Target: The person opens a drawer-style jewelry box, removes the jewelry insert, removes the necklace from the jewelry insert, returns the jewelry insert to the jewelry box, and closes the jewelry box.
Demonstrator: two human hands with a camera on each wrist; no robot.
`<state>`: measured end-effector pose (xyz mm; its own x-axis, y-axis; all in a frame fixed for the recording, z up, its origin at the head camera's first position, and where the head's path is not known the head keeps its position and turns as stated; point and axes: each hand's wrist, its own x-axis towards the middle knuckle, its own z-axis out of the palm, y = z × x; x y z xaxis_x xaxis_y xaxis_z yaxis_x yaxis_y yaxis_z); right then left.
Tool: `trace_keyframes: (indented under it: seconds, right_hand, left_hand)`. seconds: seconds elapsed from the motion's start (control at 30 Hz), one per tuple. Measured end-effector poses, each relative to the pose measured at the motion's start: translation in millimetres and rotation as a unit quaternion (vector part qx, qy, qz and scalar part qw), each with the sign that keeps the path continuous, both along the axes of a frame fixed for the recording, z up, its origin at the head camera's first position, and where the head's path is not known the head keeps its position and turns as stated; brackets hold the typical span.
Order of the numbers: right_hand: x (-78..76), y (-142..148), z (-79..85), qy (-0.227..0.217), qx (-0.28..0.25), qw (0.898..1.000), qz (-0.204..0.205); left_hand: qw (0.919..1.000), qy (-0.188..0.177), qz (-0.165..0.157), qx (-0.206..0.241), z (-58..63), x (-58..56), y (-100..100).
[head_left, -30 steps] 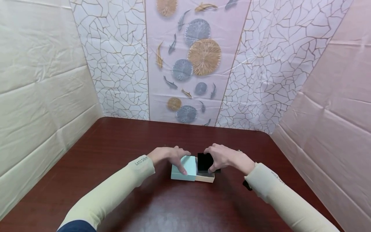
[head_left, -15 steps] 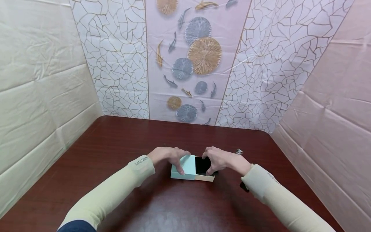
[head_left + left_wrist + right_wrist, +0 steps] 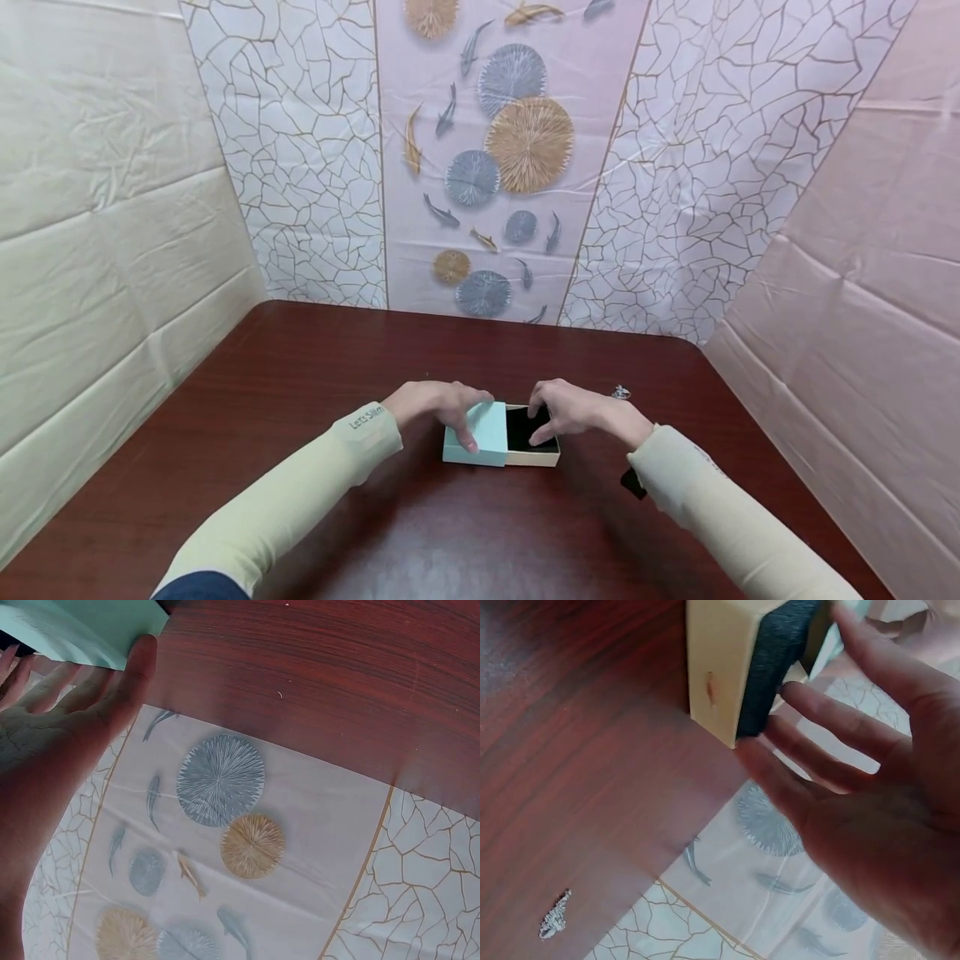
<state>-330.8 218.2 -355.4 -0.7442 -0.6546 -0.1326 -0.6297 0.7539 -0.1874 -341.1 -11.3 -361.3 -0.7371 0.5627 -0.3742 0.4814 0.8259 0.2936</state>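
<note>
A pale turquoise box sleeve (image 3: 491,425) lies mid-table with its cream drawer (image 3: 531,459) pulled partway out to the right. Black foam padding (image 3: 519,429) sits in the drawer. Across the sleeve my left hand (image 3: 447,406) holds its near and far sides, thumb at the front; in the left wrist view its fingers lie along the sleeve's (image 3: 97,634) edge. My right hand (image 3: 570,410) is over the drawer with thumb and fingers spread apart. Seen from the right wrist, its fingertips meet the edge of the foam (image 3: 769,671), and the drawer's cream end (image 3: 720,675) has a small mark.
Behind the right wrist, a small silvery ornament (image 3: 621,392) lies on the dark reddish-brown table (image 3: 450,533); it glitters in the right wrist view. Beige cloth hangs at both sides, and a patterned cloth with fish and round motifs (image 3: 528,148) stands behind the table.
The black foam, held tilted and overhanging the drawer's right end, has moved left and down into the drawer. The right hand's grasp has loosened. The left hand stays on the sleeve.
</note>
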Motion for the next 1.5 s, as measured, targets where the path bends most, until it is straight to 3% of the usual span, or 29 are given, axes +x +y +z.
trace_keyframes:
  seconds: [0.23, 0.37, 0.43, 0.53, 0.6, 0.7, 0.8, 0.93, 1.07, 1.5]
  right_hand:
    - [1.5, -0.2, -6.7, 0.015, 0.022, 1.0, 0.004]
    - [1.1, 1.5, -8.2, 0.015, 0.007, 1.0, 0.003]
    - [-0.4, 3.5, -5.4, 0.037, -0.01, 0.999, -0.01]
    - [-3.2, 7.7, 0.8, 0.054, -0.021, 0.996, -0.065]
    - [-4.3, 11.6, 4.8, 0.026, -0.01, 0.993, -0.115]
    - [-5.4, 14.6, 6.2, -0.063, 0.014, 0.984, -0.165]
    - [-5.7, 15.1, 1.9, -0.141, 0.027, 0.972, -0.187]
    - [-5.9, 14.6, -6.5, -0.185, 0.027, 0.963, -0.194]
    - [-8.1, 15.6, -12.4, -0.194, 0.017, 0.963, -0.188]
    - [-10.2, 15.2, -16.8, -0.159, -0.006, 0.974, -0.162]
  left_hand:
    - [0.9999, -0.013, 0.004, 0.008, 0.9, 0.3, -1.1]
    - [0.9998, -0.014, 0.005, 0.012, 0.9, 0.8, -1.2]
    - [0.9998, -0.013, 0.004, 0.012, 0.8, 0.9, -1.2]
    - [0.9998, -0.011, 0.004, 0.013, 0.5, 0.8, -1.4]
    - [0.9999, -0.01, 0.002, 0.013, 0.3, 0.1, -1.3]
    - [0.9999, -0.011, 0.003, 0.012, 0.4, -0.2, -1.4]
    - [0.9999, -0.011, 0.004, 0.007, 0.1, -0.1, -1.4]
    - [0.9999, -0.012, 0.005, 0.008, -1.1, -0.4, -1.2]
    - [0.9998, -0.013, 0.007, 0.011, -1.3, -0.9, -0.9]
    - [0.9999, -0.014, 0.002, 0.009, 0.4, 0.5, -1.2]
